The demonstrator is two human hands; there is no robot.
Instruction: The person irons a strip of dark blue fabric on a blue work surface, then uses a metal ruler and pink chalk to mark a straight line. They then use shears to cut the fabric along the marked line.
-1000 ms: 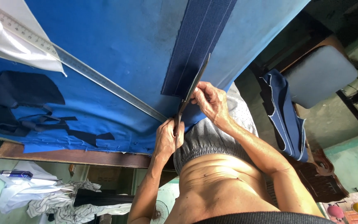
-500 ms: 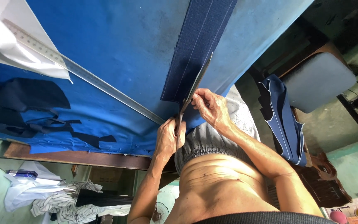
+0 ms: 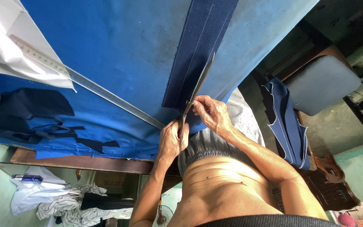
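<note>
I judged myself mid-cut: left hand closed round the scissors, right hand pinching the navy strip at the blue tabletop's near edge. The next snip called for following the strip's line.

Over the last second the scissors have worked farther up the navy fabric strip, their blades now reaching higher along its right edge than before. The hand gripping the handles and the hand pinching the cloth beside the blades have edged up with them. The white cloth and steel ruler sit lower and farther right in view, as the head camera has shifted.
</note>
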